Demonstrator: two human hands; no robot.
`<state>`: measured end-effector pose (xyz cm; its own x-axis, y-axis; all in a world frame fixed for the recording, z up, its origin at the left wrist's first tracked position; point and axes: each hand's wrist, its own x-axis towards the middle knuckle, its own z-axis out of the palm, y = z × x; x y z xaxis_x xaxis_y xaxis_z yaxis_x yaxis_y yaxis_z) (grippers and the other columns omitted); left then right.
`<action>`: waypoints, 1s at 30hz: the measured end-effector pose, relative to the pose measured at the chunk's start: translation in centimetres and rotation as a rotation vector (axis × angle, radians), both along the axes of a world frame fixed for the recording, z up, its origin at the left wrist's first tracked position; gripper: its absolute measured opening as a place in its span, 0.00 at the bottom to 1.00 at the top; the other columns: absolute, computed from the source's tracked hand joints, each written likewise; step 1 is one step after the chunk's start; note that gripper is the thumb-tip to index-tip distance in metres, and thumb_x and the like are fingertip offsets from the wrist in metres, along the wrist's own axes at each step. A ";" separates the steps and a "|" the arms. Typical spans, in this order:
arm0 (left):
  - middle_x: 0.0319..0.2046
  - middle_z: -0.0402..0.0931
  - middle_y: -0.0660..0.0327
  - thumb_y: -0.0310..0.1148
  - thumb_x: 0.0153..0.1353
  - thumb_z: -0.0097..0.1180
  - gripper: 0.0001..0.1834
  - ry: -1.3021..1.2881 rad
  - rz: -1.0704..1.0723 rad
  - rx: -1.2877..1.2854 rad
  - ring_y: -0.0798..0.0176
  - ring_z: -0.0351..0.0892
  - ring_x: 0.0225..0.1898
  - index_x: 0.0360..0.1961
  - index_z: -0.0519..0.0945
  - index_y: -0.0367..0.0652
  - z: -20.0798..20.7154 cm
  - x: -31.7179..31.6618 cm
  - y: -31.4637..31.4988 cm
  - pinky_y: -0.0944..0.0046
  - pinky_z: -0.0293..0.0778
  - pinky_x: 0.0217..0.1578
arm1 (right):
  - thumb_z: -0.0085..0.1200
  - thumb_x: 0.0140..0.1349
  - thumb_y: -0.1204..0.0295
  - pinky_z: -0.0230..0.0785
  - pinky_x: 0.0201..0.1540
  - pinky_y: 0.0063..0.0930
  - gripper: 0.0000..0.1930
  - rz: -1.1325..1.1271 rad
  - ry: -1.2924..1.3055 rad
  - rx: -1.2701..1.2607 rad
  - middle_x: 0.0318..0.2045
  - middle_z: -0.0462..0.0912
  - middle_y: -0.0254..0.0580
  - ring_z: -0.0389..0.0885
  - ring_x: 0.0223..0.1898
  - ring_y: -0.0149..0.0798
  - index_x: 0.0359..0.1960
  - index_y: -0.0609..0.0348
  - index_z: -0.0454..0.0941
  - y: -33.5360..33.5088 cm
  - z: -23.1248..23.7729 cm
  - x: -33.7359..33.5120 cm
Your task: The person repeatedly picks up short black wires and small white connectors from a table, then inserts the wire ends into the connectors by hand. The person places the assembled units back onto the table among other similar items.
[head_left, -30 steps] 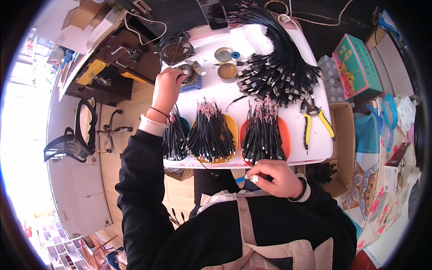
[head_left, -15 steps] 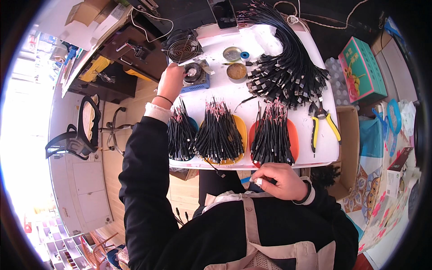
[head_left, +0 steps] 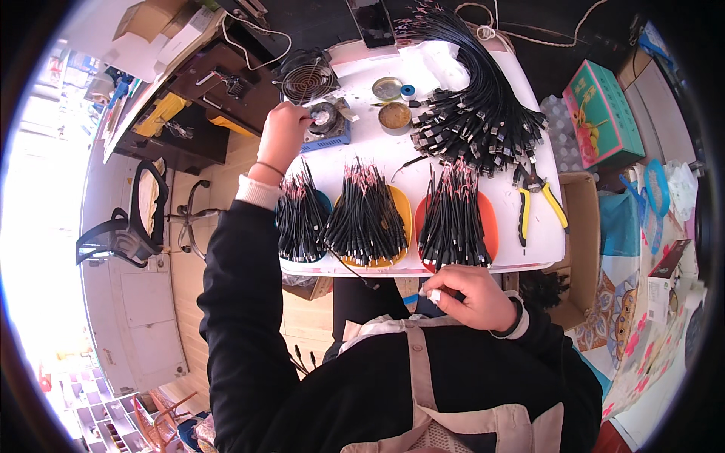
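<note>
My left hand [head_left: 285, 136] reaches to the far left of the table, its fingers pinched at the rim of a round dark pot [head_left: 325, 115] with a silvery middle, set on a blue box-shaped device [head_left: 330, 141]. Whatever it pinches is too small to make out. Just off the table's near edge is my right hand [head_left: 472, 298], fingers curled together, with a white wrap around one digit; its grip is hidden. Between the hands, bundles of short black cables with bare reddish wire ends lie on a blue plate [head_left: 325, 202], a yellow plate [head_left: 406, 215] and an orange plate [head_left: 489, 226].
A thick bunch of black cables [head_left: 483, 106] hangs over the far right of the table. Yellow-handled pliers [head_left: 538, 200] lie at the right edge. Behind the pot stands a round fan [head_left: 306, 81]; an open tin [head_left: 395, 117] sits to its right. An open carton [head_left: 581, 249] stands beside the table.
My left hand has shifted slightly left, and more of the pot's middle shows. My right hand stays in nearly the same place. The whole view has tilted a little.
</note>
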<state>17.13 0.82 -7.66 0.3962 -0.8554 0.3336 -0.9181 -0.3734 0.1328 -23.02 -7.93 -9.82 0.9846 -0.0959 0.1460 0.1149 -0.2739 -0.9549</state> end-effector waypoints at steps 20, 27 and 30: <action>0.52 0.75 0.51 0.26 0.69 0.49 0.18 1.360 -0.415 -0.697 0.60 0.75 0.52 0.57 0.70 0.31 8.0 -30.2 5.8 0.66 0.72 0.49 | 0.42 0.72 0.68 0.64 0.33 0.22 0.09 -0.471 -0.195 0.301 0.29 0.71 0.35 0.68 0.28 0.30 0.47 0.60 0.68 1.6 7.9 -10.0; 0.41 0.78 0.60 0.25 0.67 0.52 0.12 1.299 -0.112 -0.737 0.71 0.74 0.38 0.50 0.77 0.32 3.4 -24.9 10.1 0.75 0.70 0.39 | 0.38 0.75 0.63 0.54 0.25 0.17 0.12 -1.013 -0.120 0.205 0.23 0.68 0.30 0.61 0.22 0.22 0.40 0.59 0.68 -7.7 6.4 -23.0; 0.34 0.77 0.65 0.24 0.66 0.52 0.10 1.166 0.183 -0.705 0.76 0.70 0.32 0.47 0.79 0.33 0.7 -23.5 12.8 0.76 0.66 0.35 | 0.41 0.74 0.61 0.54 0.24 0.18 0.13 -0.951 0.163 0.192 0.20 0.68 0.30 0.64 0.20 0.22 0.35 0.57 0.68 -13.9 -3.1 -22.1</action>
